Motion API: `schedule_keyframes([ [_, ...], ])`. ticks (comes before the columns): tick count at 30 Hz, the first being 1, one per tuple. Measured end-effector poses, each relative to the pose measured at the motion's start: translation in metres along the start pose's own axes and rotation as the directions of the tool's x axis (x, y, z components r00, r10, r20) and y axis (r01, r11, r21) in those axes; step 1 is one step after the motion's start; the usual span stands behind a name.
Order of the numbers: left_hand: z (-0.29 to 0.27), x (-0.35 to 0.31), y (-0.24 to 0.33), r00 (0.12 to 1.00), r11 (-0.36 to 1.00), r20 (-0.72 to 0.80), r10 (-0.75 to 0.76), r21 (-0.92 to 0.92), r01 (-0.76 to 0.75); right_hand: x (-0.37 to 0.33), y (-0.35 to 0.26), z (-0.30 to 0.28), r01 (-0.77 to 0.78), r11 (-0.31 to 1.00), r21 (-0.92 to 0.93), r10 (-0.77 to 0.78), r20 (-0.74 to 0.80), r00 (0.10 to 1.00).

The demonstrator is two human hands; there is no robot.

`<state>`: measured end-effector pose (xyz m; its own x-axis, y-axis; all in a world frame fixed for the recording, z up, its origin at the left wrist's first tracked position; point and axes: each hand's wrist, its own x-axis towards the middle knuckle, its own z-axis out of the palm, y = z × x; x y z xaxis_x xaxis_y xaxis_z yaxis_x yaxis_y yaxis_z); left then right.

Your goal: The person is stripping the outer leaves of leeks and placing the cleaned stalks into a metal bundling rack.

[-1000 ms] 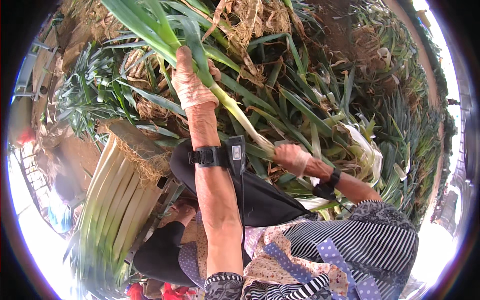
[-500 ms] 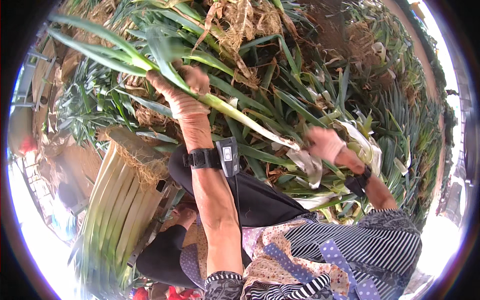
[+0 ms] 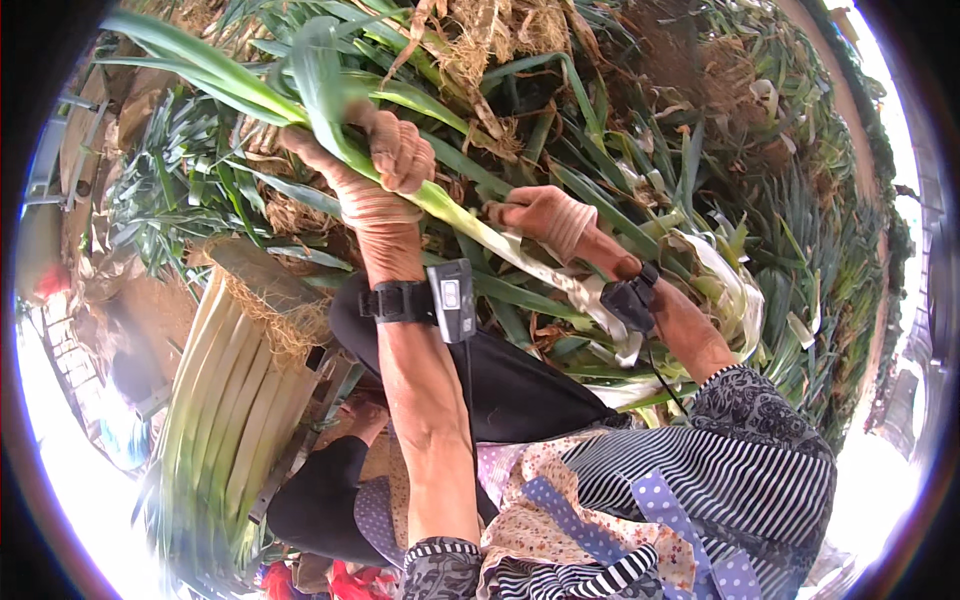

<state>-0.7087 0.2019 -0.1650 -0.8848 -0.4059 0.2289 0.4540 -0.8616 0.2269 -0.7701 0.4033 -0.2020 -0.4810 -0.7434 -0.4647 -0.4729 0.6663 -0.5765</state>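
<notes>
My left hand [image 3: 385, 165], its wrist strapped with a small grey device, is wrapped round a leek [image 3: 462, 222]. The green leaves fan out to the upper left, and the pale shaft slants down to the right. My right hand [image 3: 548, 218] is closed with its fingertips at the upper side of the shaft; what they pinch is hidden. Loose whitish outer skin [image 3: 603, 318] hangs from the lower end of the shaft, below my right wrist. A beige wrap covers part of each hand.
A stack of pale cleaned leeks [image 3: 225, 390], roots at the top, stands at my left. Heaped leeks and leaves [image 3: 640, 150] spread in front and to the right. Peeled white skins [image 3: 735, 290] lie beyond my right forearm. My dark-trousered knee [image 3: 510, 390] is below the leek.
My right hand has moved left and up from beyond the leek's lower end to its shaft. Pale skin now dangles at that end. My left hand keeps its hold.
</notes>
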Motion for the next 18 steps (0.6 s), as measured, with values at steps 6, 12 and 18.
schedule_keyframes([
  [6, -0.005, 0.010, 0.003, 0.994, 1.000, 0.110, 0.002, 0.001, -0.002, -0.079, 0.109, 0.044, -0.386, 0.906, -0.175, 0.397, 0.029, 0.917],
  [12, -0.007, 0.010, 0.012, 0.999, 0.996, -0.034, -0.013, 0.091, 0.016, -0.201, 0.180, 0.066, -0.534, 0.711, -0.457, 0.578, -0.053, 0.814],
  [18, -0.001, 0.003, 0.006, 0.957, 0.969, -0.267, 0.109, 0.245, -0.042, -0.238, 0.209, 0.063, -0.462, 0.546, -0.698, 0.625, -0.028, 0.780],
])
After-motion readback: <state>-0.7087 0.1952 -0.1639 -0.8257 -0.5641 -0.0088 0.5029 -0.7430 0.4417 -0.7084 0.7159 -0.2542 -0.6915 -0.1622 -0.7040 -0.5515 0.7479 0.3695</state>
